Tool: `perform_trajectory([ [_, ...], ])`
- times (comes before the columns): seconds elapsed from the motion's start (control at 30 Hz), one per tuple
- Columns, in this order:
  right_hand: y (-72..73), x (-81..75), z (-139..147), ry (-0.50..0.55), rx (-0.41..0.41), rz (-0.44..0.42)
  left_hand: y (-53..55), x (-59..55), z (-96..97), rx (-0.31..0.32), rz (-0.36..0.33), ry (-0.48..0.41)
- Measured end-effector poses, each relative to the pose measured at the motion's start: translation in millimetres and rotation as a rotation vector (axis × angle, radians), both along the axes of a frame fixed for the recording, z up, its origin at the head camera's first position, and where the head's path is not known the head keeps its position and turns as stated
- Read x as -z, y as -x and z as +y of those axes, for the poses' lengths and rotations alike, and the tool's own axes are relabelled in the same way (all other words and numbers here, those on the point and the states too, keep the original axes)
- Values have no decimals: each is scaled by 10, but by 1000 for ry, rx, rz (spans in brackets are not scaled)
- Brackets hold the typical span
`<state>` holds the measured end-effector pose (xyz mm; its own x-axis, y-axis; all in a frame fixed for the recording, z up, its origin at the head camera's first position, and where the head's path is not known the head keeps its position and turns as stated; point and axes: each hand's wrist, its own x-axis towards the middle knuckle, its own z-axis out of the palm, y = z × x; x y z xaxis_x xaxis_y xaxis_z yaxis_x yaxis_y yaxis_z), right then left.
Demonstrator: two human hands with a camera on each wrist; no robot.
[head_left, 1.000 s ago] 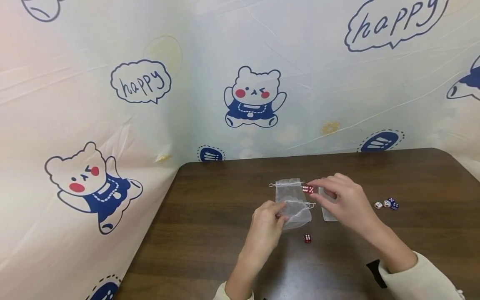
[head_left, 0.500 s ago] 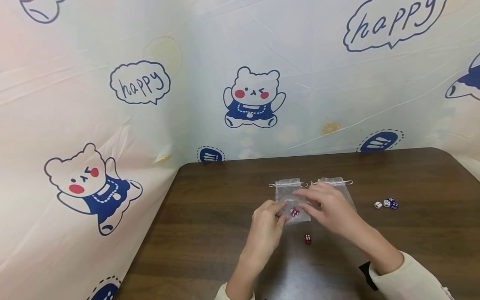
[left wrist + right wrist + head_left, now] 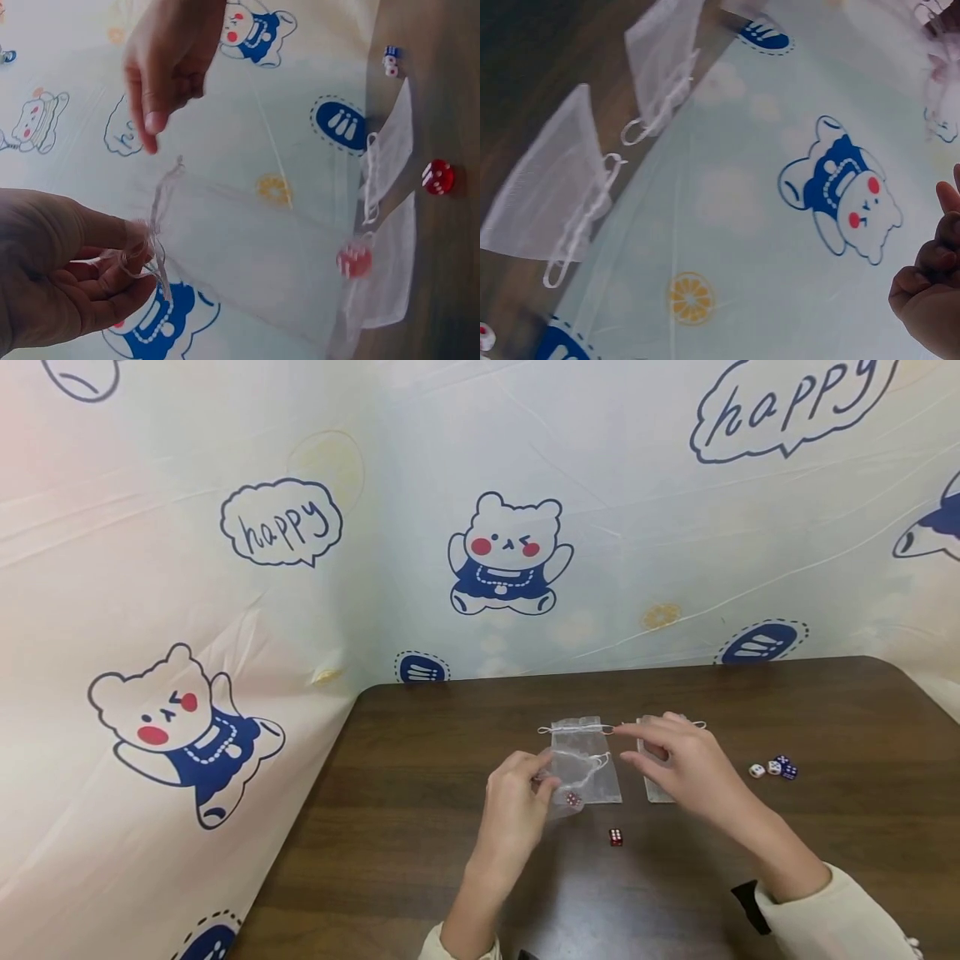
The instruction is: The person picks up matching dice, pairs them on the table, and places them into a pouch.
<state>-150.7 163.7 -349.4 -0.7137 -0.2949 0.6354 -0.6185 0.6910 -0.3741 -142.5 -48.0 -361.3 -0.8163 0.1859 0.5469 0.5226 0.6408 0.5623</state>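
My left hand point(image 3: 510, 806) pinches the gathered mouth of a sheer white drawstring pouch point(image 3: 247, 232) between thumb and fingers. The pouch hangs above the table, and red dice point(image 3: 573, 798) show through the mesh at its bottom. To the right, my right hand point(image 3: 686, 756) holds nothing, its thumb and index finger apart. It hovers over a flat sheer pouch point(image 3: 655, 787), partly covering it. Another flat pouch point(image 3: 600, 777) lies behind the held one. On the wood in front sits a single red die point(image 3: 616, 837) with white pips.
Farther right on the brown table point(image 3: 420, 860) is a small group of white dice point(image 3: 756, 770) and blue dice point(image 3: 787, 769). A cloth point(image 3: 637, 552) printed with bears hangs behind the table and along its left side.
My right hand has let go of the red dice it was pinching, and they now lie in the held pouch. My left hand has shifted slightly left with that pouch.
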Motion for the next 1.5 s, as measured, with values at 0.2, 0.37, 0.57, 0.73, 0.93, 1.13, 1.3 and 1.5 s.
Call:
perform_trajectory([
  [0.2, 48, 163, 56, -33, 25, -64, 22, -24, -77, -29, 3, -12],
  [0.37, 88, 327, 73, -62, 18, -130, 24, -25, -117, -32, -28, -9],
  [0.57, 96, 455, 78, -71, 0, -189, 16, -29, -130, -45, -38, -10],
  [0.73, 98, 531, 62, -113, 1, -258, 17, -29, -125, -39, -34, -7],
  [0.93, 129, 638, -4, -190, -37, -308, 12, -41, -134, -32, -51, -6],
  [1.13, 145, 726, -43, -253, -84, -301, 23, -50, -152, -40, -29, -5],
  [1.3, 155, 748, -78, -289, -107, -341, 30, -71, -159, -41, -26, -10],
  [1.5, 162, 775, -107, -361, -108, -437, 32, -78, -163, -44, -38, -6],
])
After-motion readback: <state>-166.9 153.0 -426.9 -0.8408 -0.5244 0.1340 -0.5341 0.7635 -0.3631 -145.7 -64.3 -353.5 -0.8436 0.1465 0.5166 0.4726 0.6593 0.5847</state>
